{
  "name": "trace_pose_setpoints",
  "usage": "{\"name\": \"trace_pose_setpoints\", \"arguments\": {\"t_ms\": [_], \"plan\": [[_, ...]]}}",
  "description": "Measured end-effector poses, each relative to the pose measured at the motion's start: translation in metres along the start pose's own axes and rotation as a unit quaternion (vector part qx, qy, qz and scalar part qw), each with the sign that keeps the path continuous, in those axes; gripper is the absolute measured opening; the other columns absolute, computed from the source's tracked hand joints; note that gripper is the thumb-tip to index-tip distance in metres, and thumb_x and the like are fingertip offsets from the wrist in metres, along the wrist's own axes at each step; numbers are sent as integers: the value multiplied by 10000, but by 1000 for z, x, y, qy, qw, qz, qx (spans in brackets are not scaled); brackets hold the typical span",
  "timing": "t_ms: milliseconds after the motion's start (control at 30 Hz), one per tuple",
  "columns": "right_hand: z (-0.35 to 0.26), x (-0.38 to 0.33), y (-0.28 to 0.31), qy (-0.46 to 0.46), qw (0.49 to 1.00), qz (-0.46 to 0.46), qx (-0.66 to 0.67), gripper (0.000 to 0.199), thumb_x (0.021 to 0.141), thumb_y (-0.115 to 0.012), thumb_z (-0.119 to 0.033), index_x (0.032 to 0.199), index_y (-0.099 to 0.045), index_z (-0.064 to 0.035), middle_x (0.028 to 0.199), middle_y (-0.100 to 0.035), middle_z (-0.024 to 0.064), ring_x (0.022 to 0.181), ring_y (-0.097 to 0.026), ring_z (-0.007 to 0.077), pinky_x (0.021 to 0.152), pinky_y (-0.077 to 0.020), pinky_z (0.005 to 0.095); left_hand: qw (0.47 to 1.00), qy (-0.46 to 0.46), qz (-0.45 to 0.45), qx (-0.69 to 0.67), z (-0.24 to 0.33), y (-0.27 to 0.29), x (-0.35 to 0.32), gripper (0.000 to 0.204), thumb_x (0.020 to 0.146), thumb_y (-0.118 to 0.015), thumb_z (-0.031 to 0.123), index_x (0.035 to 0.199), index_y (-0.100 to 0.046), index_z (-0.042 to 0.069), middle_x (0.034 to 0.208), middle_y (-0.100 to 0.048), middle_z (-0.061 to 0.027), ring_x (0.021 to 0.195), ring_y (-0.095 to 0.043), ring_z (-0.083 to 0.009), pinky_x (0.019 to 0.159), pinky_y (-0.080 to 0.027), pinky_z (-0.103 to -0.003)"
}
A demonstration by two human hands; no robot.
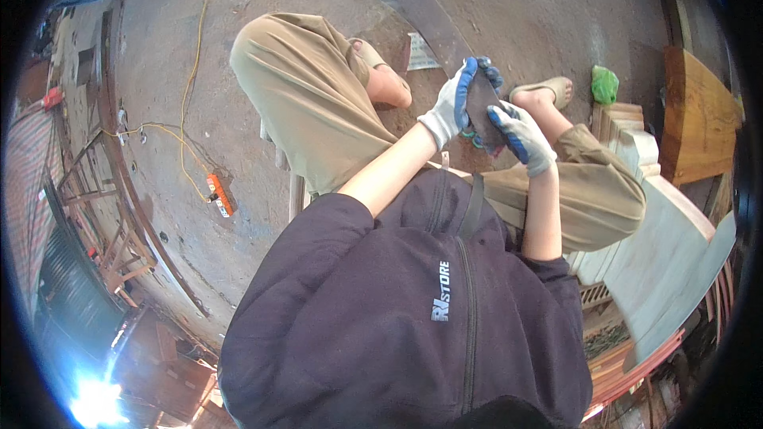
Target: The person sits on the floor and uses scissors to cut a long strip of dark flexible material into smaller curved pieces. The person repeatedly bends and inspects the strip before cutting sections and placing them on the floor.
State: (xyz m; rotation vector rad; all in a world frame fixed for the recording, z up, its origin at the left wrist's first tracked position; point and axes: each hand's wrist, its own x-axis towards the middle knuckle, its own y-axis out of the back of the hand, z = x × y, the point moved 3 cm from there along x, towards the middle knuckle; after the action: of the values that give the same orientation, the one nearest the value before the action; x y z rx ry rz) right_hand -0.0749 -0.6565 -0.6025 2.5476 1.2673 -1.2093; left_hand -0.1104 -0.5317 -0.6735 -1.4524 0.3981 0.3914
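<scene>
Upper centre, our left hand [452, 103] and right hand [524, 137] both have fingers closed on the strip [435, 25]; we do best to grip its edges evenly and lightly.

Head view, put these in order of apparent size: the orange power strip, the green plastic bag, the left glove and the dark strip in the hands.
1. Dark strip, even partly hidden
2. Left glove
3. Green plastic bag and orange power strip: too alike to rank.
</scene>
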Motion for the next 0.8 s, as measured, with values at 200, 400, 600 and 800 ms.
{"name": "trace_pose_setpoints", "arguments": {"t_ms": [200,400,600,800], "plan": [[-45,-51,4,-9,999,-15,-31,370,925,-578,-295,1111,-533,21,816,-608,56,635,-597,134,550,-486,243,979,-8,-66,-194,58,2,11,577,819,-638,481,1230,-541,88,1252,-543,-165,1146,-516,-334,1017,-377,-524],[-22,-67,37,-62,994,-18,-85,357,938,-555,-291,1104,-529,23,844,-623,81,710,-641,156,571,-501,246,983,-43,-108,-139,67,-53,42,270,901,-598,369,1016,-582,126,822,-648,-38,712,-623,-219,800,-508,-425],[-40,-33,38,206,790,248,-522,802,720,-744,-297,1376,-371,-27,1239,-531,234,1155,-522,329,973,-404,379,989,-109,-97,17,43,-94,45,270,952,-516,397,962,-527,127,737,-567,-17,656,-569,-180,694,-508,-386],[-78,8,-1,208,846,222,-439,862,683,-725,-142,1425,-291,-74,1262,-513,256,1151,-536,370,933,-448,390,973,-149,-100,143,33,-110,17,284,962,-503,407,1025,-573,139,1015,-603,-37,950,-557,-137,862,-468,-317]]}}
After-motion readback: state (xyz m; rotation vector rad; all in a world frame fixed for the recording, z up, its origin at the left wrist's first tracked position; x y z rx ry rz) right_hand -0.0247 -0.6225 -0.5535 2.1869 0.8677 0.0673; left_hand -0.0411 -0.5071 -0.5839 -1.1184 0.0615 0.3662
